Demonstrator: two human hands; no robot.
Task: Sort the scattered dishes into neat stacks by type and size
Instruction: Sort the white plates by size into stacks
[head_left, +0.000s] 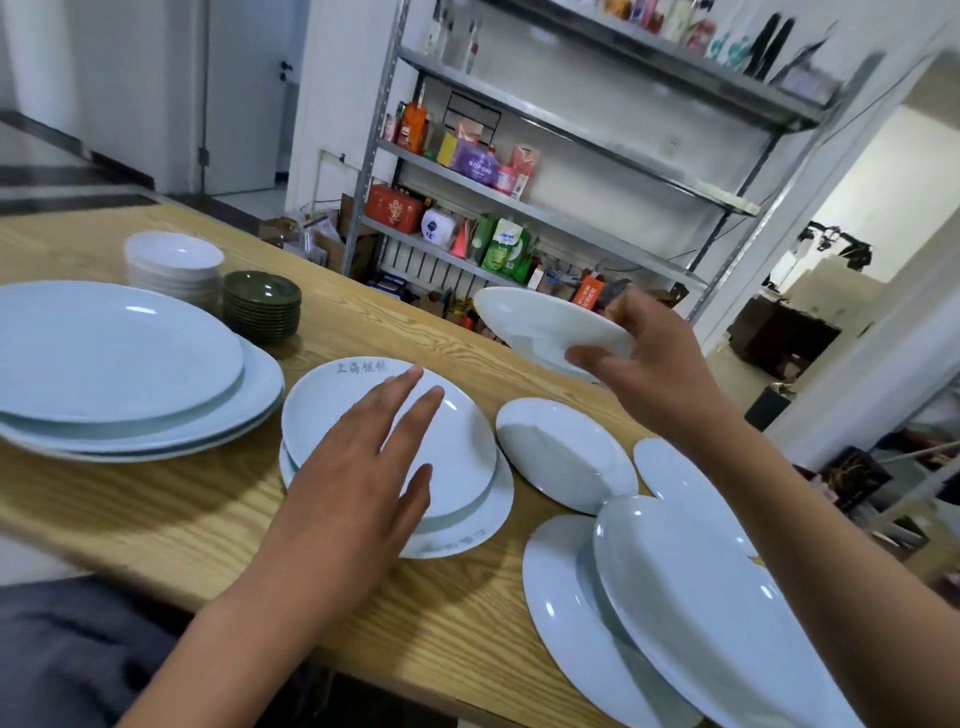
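Observation:
My right hand (654, 364) grips a small white plate (540, 322) by its right rim and holds it tilted in the air above the table's far edge. My left hand (363, 462) lies flat, fingers straight, on the top plate (457, 447) of a two-plate stack in the middle of the wooden table (182, 519). A single small white plate (566, 452) lies just right of that stack. Large oval plates (685, 613) overlap at the right front, partly under my right forearm.
A stack of large oval plates (124, 374) fills the left. Behind it stand stacked white bowls (174, 270) and stacked dark green saucers (262, 306). A metal shelf rack (519, 208) with packages stands beyond the table's far edge.

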